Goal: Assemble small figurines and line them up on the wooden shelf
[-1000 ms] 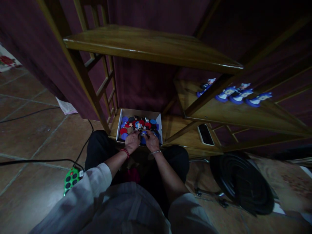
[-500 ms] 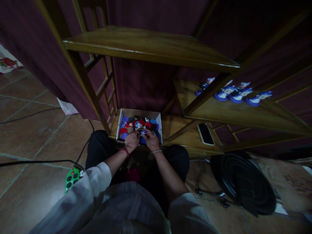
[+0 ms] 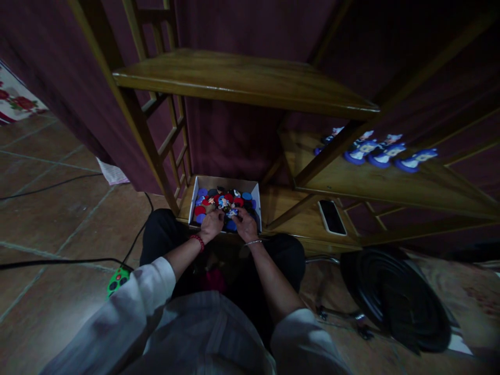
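Observation:
A shallow white cardboard box [image 3: 192, 205] on the low shelf holds several small figurines and round red, blue and purple bases. Over its front part, my right hand [image 3: 247, 227] pinches a small blue-and-white figurine [image 3: 233, 212] between thumb and fingers. Close beside it, my left hand [image 3: 212, 225] is closed with its fingertips together near the figurine. Whether those fingertips hold a small part is too dark and small to tell.
On the shelf to the right lies a phone [image 3: 332, 217]. Several blue-and-white figurines [image 3: 386, 155] stand on a higher wooden shelf [image 3: 336, 174]. A wooden board [image 3: 242, 78] juts out above the box. A black round stool [image 3: 394, 297] stands right; a green power strip [image 3: 117, 281] lies left.
My right hand's fingers have shifted slightly to the right, and more of the figurine shows between the hands. The whole view has moved a little.

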The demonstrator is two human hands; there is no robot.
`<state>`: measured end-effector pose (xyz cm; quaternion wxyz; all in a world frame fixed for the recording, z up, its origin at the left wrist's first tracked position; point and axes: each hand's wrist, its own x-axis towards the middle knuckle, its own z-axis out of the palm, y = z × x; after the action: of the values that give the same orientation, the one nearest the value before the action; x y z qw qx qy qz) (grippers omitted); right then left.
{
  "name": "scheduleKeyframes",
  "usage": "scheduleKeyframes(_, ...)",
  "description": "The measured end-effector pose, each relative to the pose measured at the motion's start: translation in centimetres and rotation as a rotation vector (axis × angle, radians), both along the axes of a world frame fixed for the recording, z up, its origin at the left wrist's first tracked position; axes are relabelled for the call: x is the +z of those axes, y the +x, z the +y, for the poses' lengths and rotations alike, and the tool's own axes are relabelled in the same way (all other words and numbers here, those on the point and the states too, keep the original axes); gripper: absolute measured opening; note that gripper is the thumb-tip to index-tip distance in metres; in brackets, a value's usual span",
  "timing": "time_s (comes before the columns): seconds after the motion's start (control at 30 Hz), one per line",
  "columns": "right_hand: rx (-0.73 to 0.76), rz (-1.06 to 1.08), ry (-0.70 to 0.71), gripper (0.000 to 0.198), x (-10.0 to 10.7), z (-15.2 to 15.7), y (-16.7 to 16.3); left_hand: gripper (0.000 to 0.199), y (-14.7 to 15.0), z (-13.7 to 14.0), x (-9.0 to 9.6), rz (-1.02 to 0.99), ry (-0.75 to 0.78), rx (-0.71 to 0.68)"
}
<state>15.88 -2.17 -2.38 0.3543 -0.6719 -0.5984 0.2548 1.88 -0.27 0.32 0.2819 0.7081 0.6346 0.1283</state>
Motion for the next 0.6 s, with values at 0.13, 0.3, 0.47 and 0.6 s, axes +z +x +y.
scheduleKeyframes(0.13,-0.042,0.003,0.012,0.027,0.2,-0.1,-0.1,0.027,-0.4,0.3,0.4,0.01,0.012,0.018)
scheduleKeyframes(0.3,-0.067,-0.088,-0.014,0.033,0.7,-0.1,-0.2,0.027,-1.1,0.6,1.1,0.095,0.003,0.084)
scheduleKeyframes(0.47,-0.034,-0.11,-0.014,0.035,0.6,-0.1,-0.2,0.029,-1.7,0.8,1.7,0.109,0.017,0.15)
scheduleKeyframes(0.6,-0.035,-0.093,-0.012,0.035,0.4,-0.1,-0.1,0.033,-2.1,0.7,2.0,0.126,0.059,0.201)
